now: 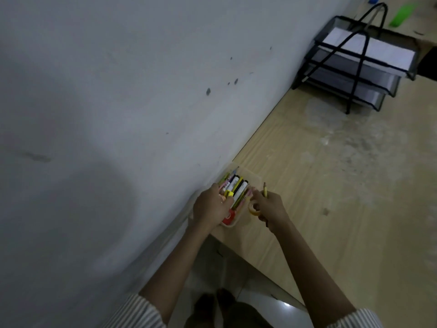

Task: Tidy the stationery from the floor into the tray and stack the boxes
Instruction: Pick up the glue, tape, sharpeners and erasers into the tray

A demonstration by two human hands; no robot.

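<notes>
Here, one tray (253, 176) (crowded), one pencil (265, 190)

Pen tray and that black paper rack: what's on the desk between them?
Nothing: in the head view the desk between tray and rack is bare, with only pale smudges.

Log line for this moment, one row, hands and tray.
left hand: on pens in tray, grip unclear | right hand: holds pencil, tape roll against it | tray: on desk, by wall

black three-tier mesh paper rack (369, 98) with white sheets (383, 53) on pale wooden counter (331, 185) | green flat plastic piece (402, 16) beyond | scuffed grey-white wall (118, 91) left
</notes>
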